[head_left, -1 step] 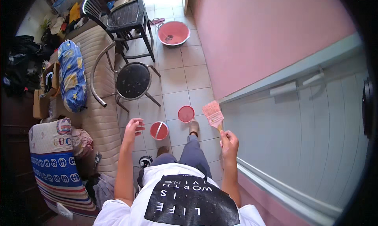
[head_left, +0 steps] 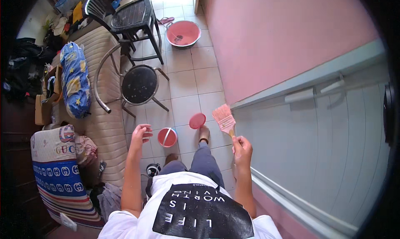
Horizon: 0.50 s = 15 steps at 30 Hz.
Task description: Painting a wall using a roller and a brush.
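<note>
My right hand [head_left: 242, 149] is shut on the handle of a flat paintbrush [head_left: 224, 119] with pink-stained bristles, held upright close to the pale grey wall panel [head_left: 316, 143]. My left hand [head_left: 141, 135] hovers with loosely spread fingers and nothing in it, just left of a small red paint bucket [head_left: 167, 137] with a white stick across it. I cannot tell whether the hand touches the bucket. A round red lid [head_left: 197, 120] lies on the tiled floor beside my foot [head_left: 203, 133].
The pink wall [head_left: 271, 39] rises on the right above a grey ledge. Ahead stand a round black stool [head_left: 139, 85], a black chair [head_left: 133, 14] and a pink basin [head_left: 183, 32]. A beige mattress [head_left: 106, 126] with a blue bundle [head_left: 75, 80] lies on the left.
</note>
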Each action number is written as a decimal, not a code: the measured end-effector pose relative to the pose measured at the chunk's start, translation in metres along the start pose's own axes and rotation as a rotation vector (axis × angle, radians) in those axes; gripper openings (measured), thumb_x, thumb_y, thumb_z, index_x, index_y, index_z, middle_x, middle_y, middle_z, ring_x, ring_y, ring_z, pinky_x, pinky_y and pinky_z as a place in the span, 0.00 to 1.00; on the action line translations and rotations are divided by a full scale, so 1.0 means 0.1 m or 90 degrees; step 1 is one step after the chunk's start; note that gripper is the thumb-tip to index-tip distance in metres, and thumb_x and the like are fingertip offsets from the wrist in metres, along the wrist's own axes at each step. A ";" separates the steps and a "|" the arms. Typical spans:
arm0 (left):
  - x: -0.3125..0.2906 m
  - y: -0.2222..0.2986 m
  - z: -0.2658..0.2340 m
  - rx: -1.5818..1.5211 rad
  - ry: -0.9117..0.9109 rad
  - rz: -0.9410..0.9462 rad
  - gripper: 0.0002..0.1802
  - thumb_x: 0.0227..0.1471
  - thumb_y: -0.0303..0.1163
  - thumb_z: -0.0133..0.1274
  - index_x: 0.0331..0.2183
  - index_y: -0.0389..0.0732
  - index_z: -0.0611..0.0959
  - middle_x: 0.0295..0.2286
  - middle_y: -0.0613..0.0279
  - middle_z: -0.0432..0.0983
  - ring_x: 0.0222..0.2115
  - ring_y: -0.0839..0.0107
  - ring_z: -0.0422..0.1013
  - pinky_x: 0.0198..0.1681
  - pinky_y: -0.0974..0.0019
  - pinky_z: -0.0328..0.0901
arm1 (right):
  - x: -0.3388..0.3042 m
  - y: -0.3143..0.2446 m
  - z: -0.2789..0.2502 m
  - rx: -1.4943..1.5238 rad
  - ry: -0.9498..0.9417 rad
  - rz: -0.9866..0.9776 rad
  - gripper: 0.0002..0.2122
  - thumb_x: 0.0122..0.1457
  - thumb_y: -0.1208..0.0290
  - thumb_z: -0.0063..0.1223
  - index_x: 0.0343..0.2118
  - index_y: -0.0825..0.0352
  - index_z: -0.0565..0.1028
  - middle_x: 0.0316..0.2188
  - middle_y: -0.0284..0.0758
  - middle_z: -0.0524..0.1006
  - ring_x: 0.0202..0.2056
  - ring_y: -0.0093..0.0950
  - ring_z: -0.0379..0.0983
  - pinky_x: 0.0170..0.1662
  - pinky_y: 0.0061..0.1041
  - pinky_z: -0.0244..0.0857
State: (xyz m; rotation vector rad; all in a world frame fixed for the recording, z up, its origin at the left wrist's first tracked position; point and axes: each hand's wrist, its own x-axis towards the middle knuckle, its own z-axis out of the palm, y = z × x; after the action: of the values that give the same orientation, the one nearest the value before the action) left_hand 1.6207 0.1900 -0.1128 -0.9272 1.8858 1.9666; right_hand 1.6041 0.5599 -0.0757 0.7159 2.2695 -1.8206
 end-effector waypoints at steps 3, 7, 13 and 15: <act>0.10 0.21 0.52 0.004 -0.006 -0.026 0.16 0.52 0.42 0.42 0.40 0.45 0.74 0.34 0.66 0.73 0.34 0.74 0.69 0.37 0.70 0.59 | 0.52 -0.26 -0.21 -0.123 -0.031 -0.039 0.14 0.56 0.65 0.51 0.18 0.69 0.68 0.11 0.27 0.63 0.15 0.16 0.56 0.18 0.21 0.49; 0.17 0.50 1.17 0.022 -0.094 -0.016 0.17 0.52 0.44 0.43 0.40 0.45 0.74 0.34 0.67 0.73 0.36 0.75 0.68 0.39 0.70 0.58 | 1.18 -0.38 -0.46 -0.132 -0.052 -0.077 0.15 0.56 0.65 0.51 0.18 0.70 0.67 0.10 0.29 0.61 0.16 0.17 0.53 0.18 0.23 0.48; 0.39 0.57 1.59 0.051 -0.073 -0.050 0.18 0.51 0.44 0.44 0.40 0.45 0.74 0.35 0.67 0.73 0.36 0.75 0.68 0.40 0.68 0.57 | 1.74 -0.49 -0.73 -0.094 -0.024 -0.011 0.16 0.56 0.64 0.51 0.17 0.69 0.67 0.10 0.27 0.62 0.15 0.15 0.54 0.18 0.21 0.47; 0.44 0.68 1.70 0.042 -0.055 -0.062 0.16 0.52 0.41 0.43 0.40 0.44 0.74 0.34 0.67 0.72 0.34 0.76 0.67 0.39 0.70 0.59 | 1.87 -0.42 -0.76 -0.088 -0.040 -0.005 0.16 0.56 0.64 0.51 0.17 0.69 0.68 0.11 0.27 0.62 0.15 0.15 0.54 0.18 0.21 0.47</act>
State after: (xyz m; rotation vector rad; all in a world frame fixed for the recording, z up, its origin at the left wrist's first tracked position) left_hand 1.5018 0.3352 -0.0933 -0.8830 1.8113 1.8461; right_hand 1.4355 0.6766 -0.0938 0.6197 2.3326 -1.6462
